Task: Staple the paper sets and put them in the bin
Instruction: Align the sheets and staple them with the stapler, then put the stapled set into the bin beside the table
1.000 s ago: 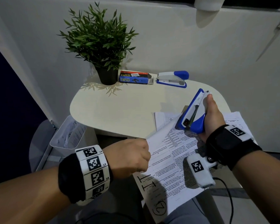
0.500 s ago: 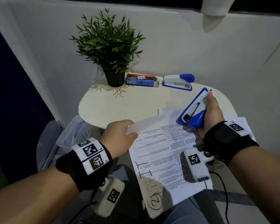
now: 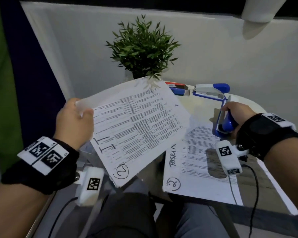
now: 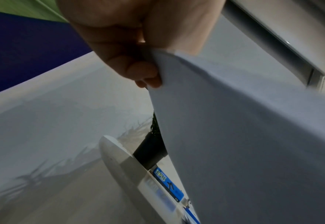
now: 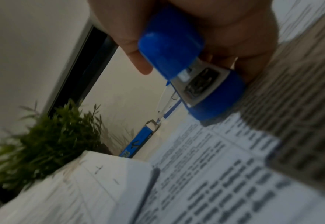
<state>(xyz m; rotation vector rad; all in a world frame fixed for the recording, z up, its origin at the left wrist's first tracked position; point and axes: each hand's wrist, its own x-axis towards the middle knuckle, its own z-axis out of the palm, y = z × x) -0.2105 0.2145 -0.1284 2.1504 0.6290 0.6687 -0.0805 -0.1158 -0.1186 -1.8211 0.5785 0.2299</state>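
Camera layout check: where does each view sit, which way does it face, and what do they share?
Head: on the head, facing down and forward at left hand, right hand, paper set, table.
Left wrist: under the left hand, facing the paper's underside, staples box.
Right wrist: along the right hand at the stapler, plant.
Shared: staples box, plant.

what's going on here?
A person is part-way through stapling paper sets. The left hand pinches one printed set by its corner and holds it up in the air, clear of the table. The right hand grips a blue stapler upright over another set lying on the table. A second stapler, a staples box and a potted plant sit at the back.
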